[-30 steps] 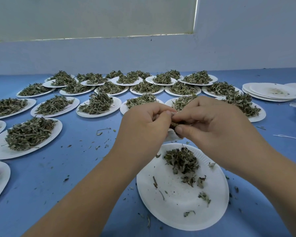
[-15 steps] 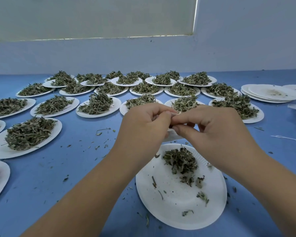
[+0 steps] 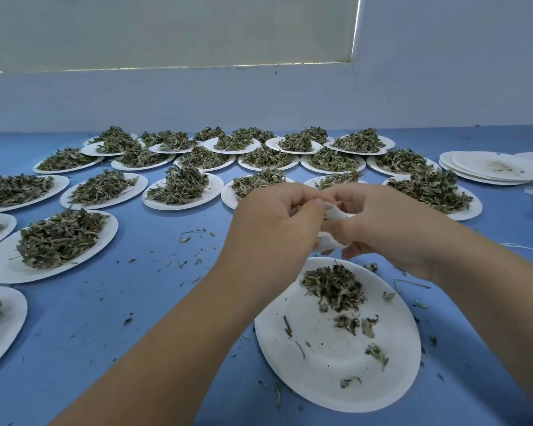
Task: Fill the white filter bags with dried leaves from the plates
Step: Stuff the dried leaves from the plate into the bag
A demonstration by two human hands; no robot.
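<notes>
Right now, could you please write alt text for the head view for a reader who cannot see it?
The left hand and right hand pinch a white filter bag above a nearly empty paper plate of dried leaves; heaped plates cover the blue table behind.

Soft, even light covers my worktop [image 3: 154, 302], faint shadows beneath the plates [image 3: 0, 269], its far edge bowed by the lens.
</notes>
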